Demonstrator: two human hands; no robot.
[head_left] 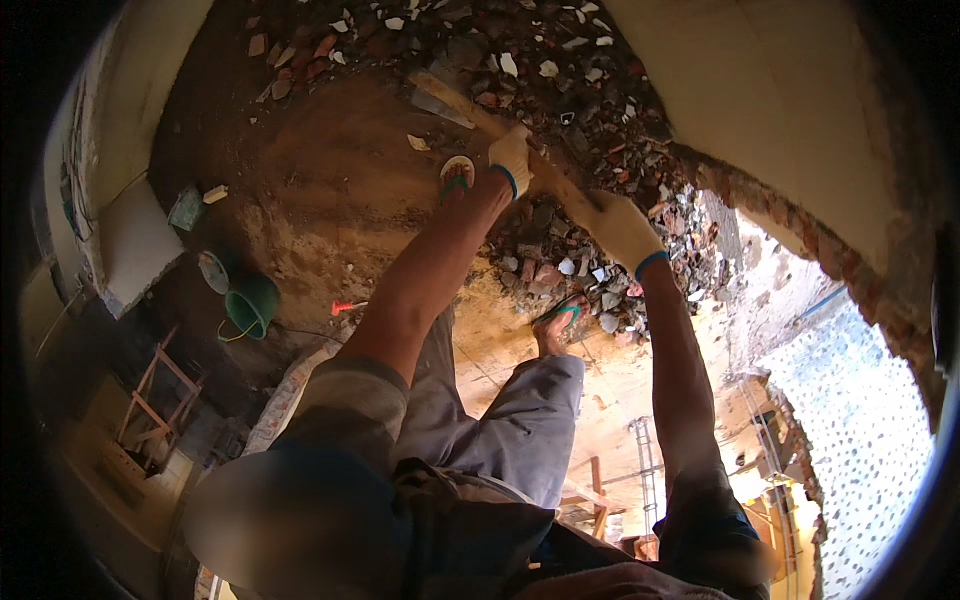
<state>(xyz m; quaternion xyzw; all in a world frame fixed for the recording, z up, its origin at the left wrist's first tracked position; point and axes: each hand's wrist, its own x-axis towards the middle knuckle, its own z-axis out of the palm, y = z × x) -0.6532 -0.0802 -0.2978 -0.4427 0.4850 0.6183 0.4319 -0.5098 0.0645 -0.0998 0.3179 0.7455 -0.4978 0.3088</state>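
My left hand [512, 155], in a pale work glove with a blue cuff, grips the wooden handle [555, 182] of a long tool partway down its shaft. Nearer my body, my right hand [622, 228], gloved the same way, holds the same handle. The flat metal blade [438, 103] at the tool's far end rests on the dirt floor at the edge of a heap of broken brick and plaster rubble [560, 70]. My feet in green-strapped sandals [456, 175] stand on the dirt beside the rubble.
A green bucket [252, 305] and a round pan [212, 270] sit on the floor at left. A red-handled tool [345, 307] lies near the bucket. A wooden trestle [155, 400] stands at lower left. A broken brick wall edge [800, 240] runs along the right.
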